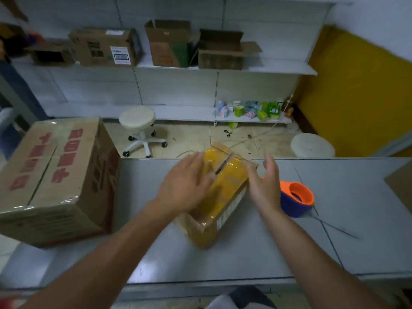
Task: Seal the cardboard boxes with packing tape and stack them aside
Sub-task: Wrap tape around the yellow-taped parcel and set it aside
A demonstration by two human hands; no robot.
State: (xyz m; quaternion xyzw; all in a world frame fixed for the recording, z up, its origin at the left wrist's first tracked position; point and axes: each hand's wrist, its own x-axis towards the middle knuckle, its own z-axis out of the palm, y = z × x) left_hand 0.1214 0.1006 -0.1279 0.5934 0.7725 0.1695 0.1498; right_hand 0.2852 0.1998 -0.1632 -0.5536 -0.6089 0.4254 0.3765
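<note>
Step in hand, as judged: tape is being pressed down on the small yellow-brown cardboard box [231, 175], which lies slantwise near the middle of the grey table [245, 253]. The left hand [185, 186] is laid flat on the box top, fingers straight; its grip is apart, nothing clasped. The right hand [265, 186] is held just beside the box's right edge, fingers loosely spread, grip likewise apart; contact with the box cannot be confirmed. The orange and purple tape dispenser [296, 197] is set on the table just right of that hand, unheld. A large cardboard box with red print [55, 175] stands at the table's left end, glossy tape noted on its near edge; taken as sealed.

Next move, as judged: the seam is to be checked. If closed, the small box is to be taken by both sides and stacked aside; if not, the dispenser is needed again.

Obscured: the top seam is largely covered by the left hand; a dark line at its far end may be a gap or a shadow. Both hands are motion-blurred. The side label is unreadable.
</note>
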